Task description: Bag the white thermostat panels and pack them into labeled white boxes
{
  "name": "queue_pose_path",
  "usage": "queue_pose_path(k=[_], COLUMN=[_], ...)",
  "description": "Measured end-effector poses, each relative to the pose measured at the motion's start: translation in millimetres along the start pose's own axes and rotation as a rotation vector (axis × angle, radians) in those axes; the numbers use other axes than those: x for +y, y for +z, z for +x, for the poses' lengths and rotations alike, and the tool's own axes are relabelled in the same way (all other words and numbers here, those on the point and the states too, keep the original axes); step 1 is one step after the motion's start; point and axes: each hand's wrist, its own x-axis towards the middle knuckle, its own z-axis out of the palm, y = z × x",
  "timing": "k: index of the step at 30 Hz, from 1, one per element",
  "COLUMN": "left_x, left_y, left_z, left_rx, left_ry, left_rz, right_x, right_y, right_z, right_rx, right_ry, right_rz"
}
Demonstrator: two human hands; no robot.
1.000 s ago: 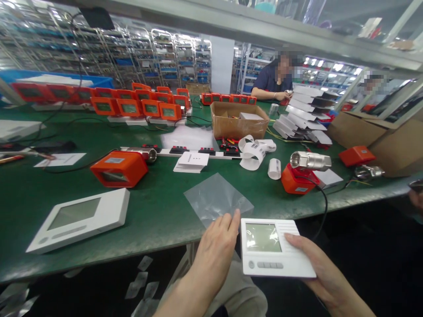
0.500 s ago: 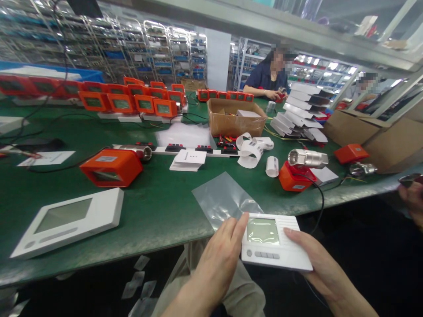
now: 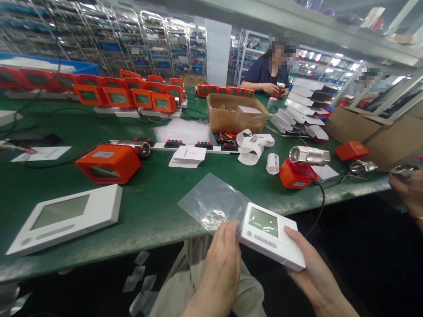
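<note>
My right hand (image 3: 315,259) grips a white controller box (image 3: 277,240) with a grey LCD screen and small buttons, thumb on its front face. The box is tilted over the table's front edge. My left hand (image 3: 220,259) is closed at the near edge of a clear plastic bag (image 3: 211,198), its fingertips beside the box's left end. The bag lies flat on the table, and the box's left end meets its edge; whether the end is inside the bag I cannot tell. A larger white unit with a screen (image 3: 68,220) lies on the left.
Orange-cased meters (image 3: 110,163) stand on the green table (image 3: 155,211), one with a metal fitting (image 3: 309,156) to the right. A stack of white cards (image 3: 187,156), a paper label strip (image 3: 253,147) and a cardboard box (image 3: 236,119) lie beyond. A co-worker's hand (image 3: 410,189) appears at right.
My right hand has turned the controller box so its lower edge shows more. My left hand has shifted down and left off its front, and the bag has moved left.
</note>
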Motion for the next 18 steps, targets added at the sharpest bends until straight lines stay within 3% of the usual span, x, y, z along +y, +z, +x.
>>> queue_pose_path(k=[10,15,18], left_x=[7,12,15], left_y=[-8.1,-7.1,-5.0], left_z=[1,5,12], left_rx=[0.071,0.133,0.086], left_ry=[-0.123,-0.046,-0.033], left_rz=[0.003,0.031,0.060], right_x=[15,23,27], right_y=[5,7,10], right_z=[-2,-6,-8], right_rx=[0.005,0.019,-0.004], right_ry=[-0.049,-0.113,-0.146], right_rz=[0.036,-0.017,-0.044])
